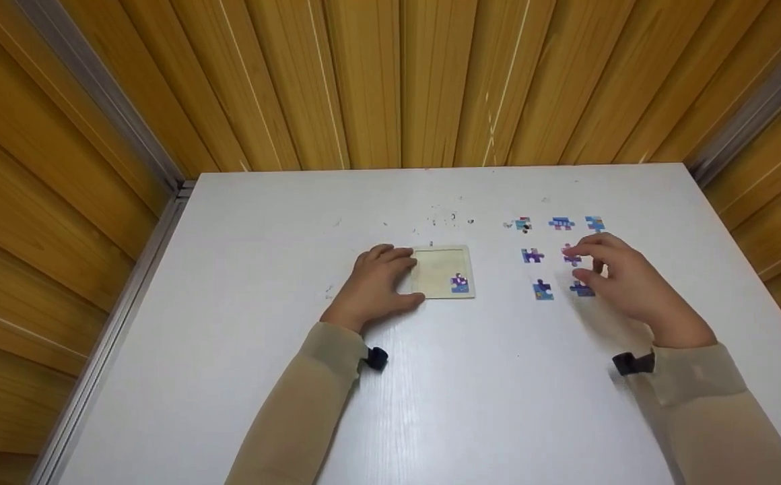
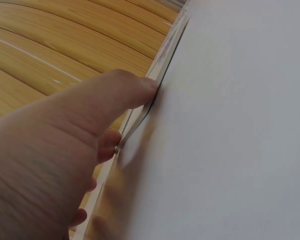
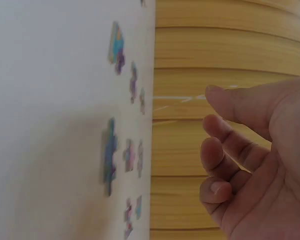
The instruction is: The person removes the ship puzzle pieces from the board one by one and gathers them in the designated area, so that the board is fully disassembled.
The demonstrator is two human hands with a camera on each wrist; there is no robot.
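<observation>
My left hand (image 1: 377, 283) holds the left side of a shallow wooden puzzle tray (image 1: 437, 259), fingers at the upper left and thumb near the lower left corner. In the left wrist view the thumb (image 2: 132, 90) presses against the tray's edge. A purple-and-blue jigsaw piece (image 1: 459, 283) lies in the tray's lower right corner. My right hand (image 1: 623, 276) hovers over the loose pieces, thumb and fingers apart with nothing between them. Beneath it are a pink-and-purple piece (image 1: 571, 254) and a blue-purple piece (image 1: 582, 289), both partly covered.
Other loose jigsaw pieces lie right of the tray, among them a purple one (image 1: 532, 255), a blue one (image 1: 542, 289) and a row at the back with a blue piece (image 1: 561, 223). The white table (image 1: 262, 236) has dark specks. Wood-patterned walls (image 1: 363, 81) stand behind and beside it.
</observation>
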